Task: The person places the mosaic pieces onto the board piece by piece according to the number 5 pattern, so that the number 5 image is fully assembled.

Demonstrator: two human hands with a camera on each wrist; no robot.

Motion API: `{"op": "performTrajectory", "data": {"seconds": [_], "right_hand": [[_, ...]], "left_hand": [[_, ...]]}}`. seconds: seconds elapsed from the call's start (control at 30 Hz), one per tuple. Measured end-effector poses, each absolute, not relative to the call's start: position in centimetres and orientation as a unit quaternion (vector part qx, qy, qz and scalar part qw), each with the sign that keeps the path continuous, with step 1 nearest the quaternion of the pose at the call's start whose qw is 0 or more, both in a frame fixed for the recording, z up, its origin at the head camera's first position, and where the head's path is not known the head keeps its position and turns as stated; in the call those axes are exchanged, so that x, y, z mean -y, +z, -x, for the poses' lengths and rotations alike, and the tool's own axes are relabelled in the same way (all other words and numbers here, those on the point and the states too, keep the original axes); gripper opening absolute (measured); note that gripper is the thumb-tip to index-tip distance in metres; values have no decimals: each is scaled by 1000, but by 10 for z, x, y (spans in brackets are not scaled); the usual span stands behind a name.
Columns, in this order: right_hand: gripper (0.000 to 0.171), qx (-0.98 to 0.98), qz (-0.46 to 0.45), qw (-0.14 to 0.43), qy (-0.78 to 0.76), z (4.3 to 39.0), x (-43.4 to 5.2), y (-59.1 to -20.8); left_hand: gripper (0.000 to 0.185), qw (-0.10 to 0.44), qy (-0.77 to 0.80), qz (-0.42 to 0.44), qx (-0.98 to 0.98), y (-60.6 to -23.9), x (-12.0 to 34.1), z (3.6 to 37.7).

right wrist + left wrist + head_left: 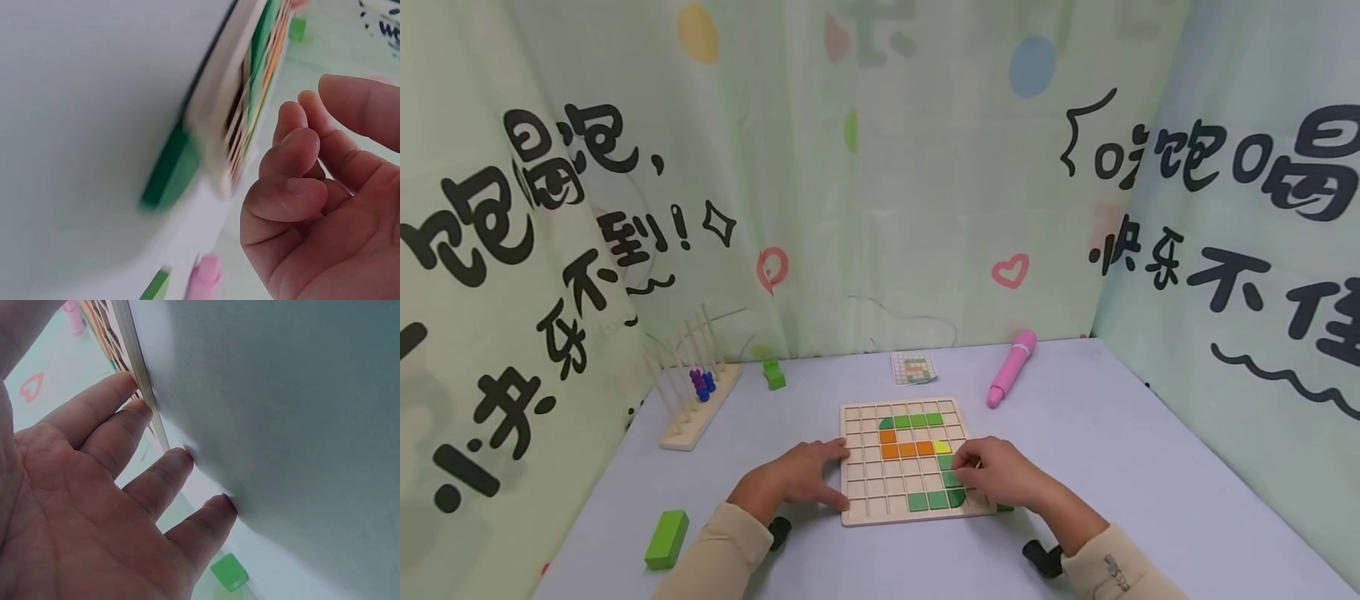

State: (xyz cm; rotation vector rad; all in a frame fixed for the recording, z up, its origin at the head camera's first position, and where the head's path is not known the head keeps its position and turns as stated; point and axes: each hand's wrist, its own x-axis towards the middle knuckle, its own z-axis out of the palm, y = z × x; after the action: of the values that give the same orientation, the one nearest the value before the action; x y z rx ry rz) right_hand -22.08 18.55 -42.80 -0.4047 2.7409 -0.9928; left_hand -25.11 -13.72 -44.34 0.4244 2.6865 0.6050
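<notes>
On the lavender table (1112, 450), a wooden grid board (901, 459) is laid near the front edge, partly filled with green and orange tiles. Its left edge is touched by the left hand (797, 482), fingers straight and spread. Over its right side the right hand (1000, 473) is rested, fingers loosely curled; whether a tile is pinched cannot be told. A yellow tile (942, 447) is seated just beside the fingertips.

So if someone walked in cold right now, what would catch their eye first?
The wooden grid board at the table's near middle, partly filled with green and orange tiles. Both hands are at it: the left hand rests straight-fingered against its left edge, and the right hand hovers over its right side. A pink pen lies behind the board.
</notes>
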Motion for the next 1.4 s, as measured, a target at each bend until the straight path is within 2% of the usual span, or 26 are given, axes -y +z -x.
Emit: {"op": "performTrajectory", "data": {"seconds": [0.4, 0.57, 0.77, 1.0, 1.4], "right_hand": [[13, -948, 76, 107, -289, 211, -225, -435], [16, -949, 84, 119, -278, 209, -230, -438], [18, -953, 105, 108, -264, 207, -228, -441], [27, -949, 95, 115, -279, 204, -227, -442], [10, -937, 110, 106, -315, 207, -233, -429]], "left_hand": [[82, 175, 213, -154, -949, -443, 139, 251], [83, 174, 213, -156, -949, -443, 140, 251], [82, 174, 221, -165, -945, -443, 141, 251], [81, 172, 219, -168, -946, -442, 141, 251], [82, 173, 216, -166, -947, -441, 141, 251]]}}
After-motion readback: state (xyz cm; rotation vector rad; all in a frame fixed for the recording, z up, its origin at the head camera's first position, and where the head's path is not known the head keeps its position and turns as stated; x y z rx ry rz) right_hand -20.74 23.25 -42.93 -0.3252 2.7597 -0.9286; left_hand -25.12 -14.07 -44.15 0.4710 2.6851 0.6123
